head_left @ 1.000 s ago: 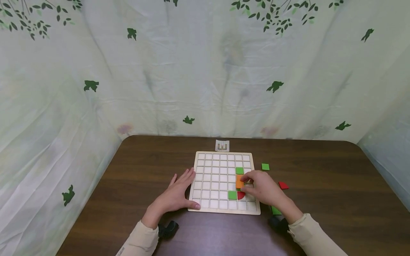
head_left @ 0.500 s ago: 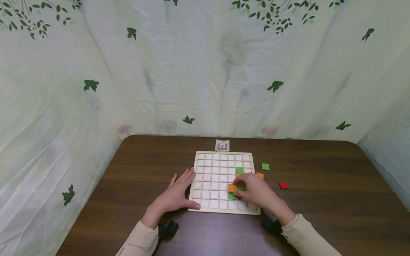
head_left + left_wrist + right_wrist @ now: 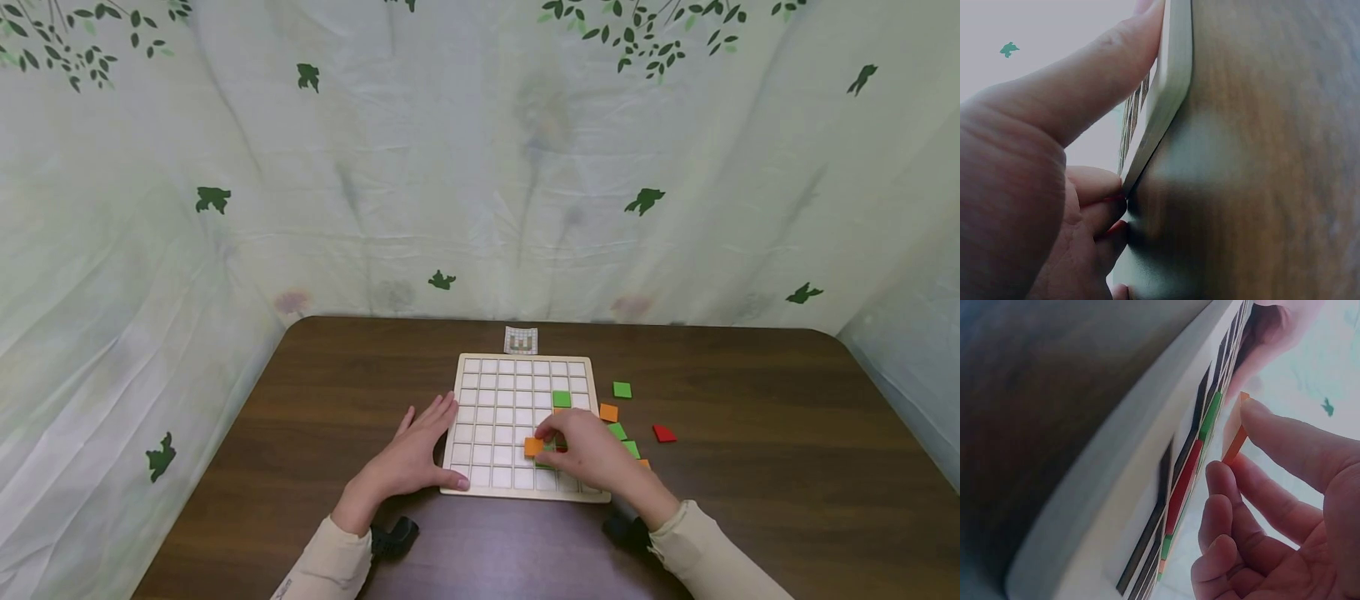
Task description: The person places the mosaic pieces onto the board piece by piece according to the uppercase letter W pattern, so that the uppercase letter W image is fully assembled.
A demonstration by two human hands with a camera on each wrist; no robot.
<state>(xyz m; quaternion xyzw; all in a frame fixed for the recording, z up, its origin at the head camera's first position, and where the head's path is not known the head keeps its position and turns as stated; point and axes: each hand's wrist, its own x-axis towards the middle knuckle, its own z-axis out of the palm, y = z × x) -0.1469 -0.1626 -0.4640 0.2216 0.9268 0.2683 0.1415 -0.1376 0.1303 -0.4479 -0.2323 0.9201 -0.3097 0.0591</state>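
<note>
My right hand [image 3: 596,452] pinches an orange square tile [image 3: 533,447] between thumb and fingertips. In the right wrist view the tile [image 3: 1235,434] is tilted and held just off the face of the white grid board [image 3: 482,435]. Set in the board are a green tile [image 3: 562,398], a red rounded piece [image 3: 1184,487] and another green tile [image 3: 1210,415]; my right hand partly covers these last two in the head view. My left hand [image 3: 408,458] rests at the board's left side, fingers along the edge and thumb on the near-left corner.
Right of the board lie loose green tiles [image 3: 622,390], orange tiles [image 3: 609,412] and a red piece [image 3: 663,433]. A small printed card [image 3: 521,341] lies beyond the board's far edge. All stand on a dark wooden table [image 3: 750,467], with a patterned curtain [image 3: 480,167] behind.
My right hand has moved left and slightly nearer across the board with the orange tile, uncovering loose tiles on the right. The left hand has stayed still.
</note>
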